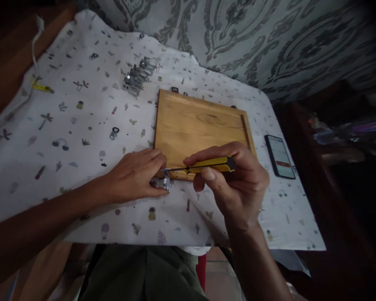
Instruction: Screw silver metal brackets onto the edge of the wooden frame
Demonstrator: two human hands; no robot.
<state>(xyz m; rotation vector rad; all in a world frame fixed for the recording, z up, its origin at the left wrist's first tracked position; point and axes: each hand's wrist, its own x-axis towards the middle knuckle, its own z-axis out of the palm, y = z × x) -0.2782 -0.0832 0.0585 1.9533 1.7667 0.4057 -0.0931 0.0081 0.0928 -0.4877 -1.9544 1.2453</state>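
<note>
A wooden panel point(200, 125) with a raised frame lies flat on a table covered by a white patterned cloth point(81, 138). My right hand point(235, 184) is closed around a yellow-and-black screwdriver point(211, 164), whose tip points left at a small metal hinge point(165, 180) at the panel's near left corner. My left hand point(138, 175) rests on the cloth beside that corner, fingers pinched on the hinge and holding it against the panel's edge.
Several more metal hinges point(137, 77) lie in a heap at the back of the cloth. A phone point(279, 156) with its screen lit lies right of the panel. A white cable point(34, 50) and a yellow item point(42, 88) are at the far left. A patterned curtain hangs behind.
</note>
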